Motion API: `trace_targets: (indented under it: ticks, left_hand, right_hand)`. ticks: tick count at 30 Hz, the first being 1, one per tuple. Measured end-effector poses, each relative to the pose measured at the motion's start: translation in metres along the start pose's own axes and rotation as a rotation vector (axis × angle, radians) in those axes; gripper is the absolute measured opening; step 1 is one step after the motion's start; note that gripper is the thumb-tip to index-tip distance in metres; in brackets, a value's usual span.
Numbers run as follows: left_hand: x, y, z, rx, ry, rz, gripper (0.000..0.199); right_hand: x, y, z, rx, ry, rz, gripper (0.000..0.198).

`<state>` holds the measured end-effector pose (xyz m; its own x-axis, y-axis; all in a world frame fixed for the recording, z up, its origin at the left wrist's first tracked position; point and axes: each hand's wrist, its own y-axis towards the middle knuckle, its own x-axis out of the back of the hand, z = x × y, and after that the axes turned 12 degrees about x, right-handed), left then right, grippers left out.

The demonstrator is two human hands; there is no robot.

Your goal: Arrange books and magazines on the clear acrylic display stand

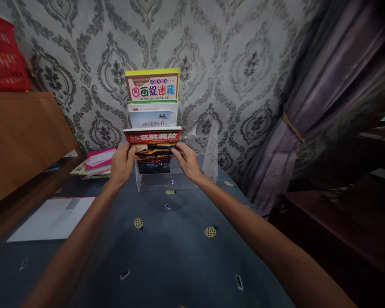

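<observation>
Between my two hands is a book with a red band and white lettering [157, 137], its top leaning toward me at the front of a clear acrylic rack [192, 182]. My left hand [122, 164] pinches its left edge, thumb on the cover. On the opposite edge, my right hand [186, 160] grips it the same way. Behind it, a pale blue and white book [150, 119] stands in the rack. Farther back and higher rises a yellow-edged book with colourful lettering [152, 85]. A dark cover [154, 167] shows through the lower front tier.
A pile of books and pink papers [98, 162] lies left of the rack. Nearer, a white sheet or booklet [53, 219] rests on the dark blue tablecloth [173, 256]. A wooden cabinet [25, 137] carries a red basket [6, 55]. At right hangs a tied curtain [276, 162].
</observation>
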<state>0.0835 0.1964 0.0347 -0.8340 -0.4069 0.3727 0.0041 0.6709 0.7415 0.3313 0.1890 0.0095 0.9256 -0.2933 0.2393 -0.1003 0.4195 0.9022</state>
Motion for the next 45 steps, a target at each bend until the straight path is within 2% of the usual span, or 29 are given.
trace_targets:
  ticks: [8,16,24,32,39,41,45]
  left_hand:
    - [-0.007,-0.002,0.012,0.019,-0.017,0.004,0.034]
    - [-0.013,-0.003,0.004,0.038,0.083,-0.009,0.032]
    - [-0.011,0.007,0.009,0.086,0.012,0.07,0.03]
    - [-0.017,0.01,0.018,0.17,-0.091,0.179,0.029]
    - [-0.018,0.011,0.022,0.13,0.011,0.182,0.029]
    - [-0.016,0.012,0.025,0.134,0.048,0.181,0.027]
    - [-0.013,0.012,0.032,0.159,0.097,0.187,0.021]
  right_hand:
    - [-0.004,-0.007,-0.01,-0.081,-0.039,0.041,0.027]
    - [-0.004,-0.012,-0.019,-0.087,0.082,0.01,0.031]
    - [-0.001,-0.003,-0.014,-0.098,0.057,0.059,0.03]
    - [0.003,-0.001,-0.016,-0.132,0.041,0.059,0.037]
    - [0.0,-0.007,-0.024,-0.16,0.043,0.085,0.038]
    - [-0.002,-0.009,-0.025,-0.148,-0.022,0.118,0.037]
    - [-0.004,-0.009,-0.026,-0.104,-0.305,0.237,0.032]
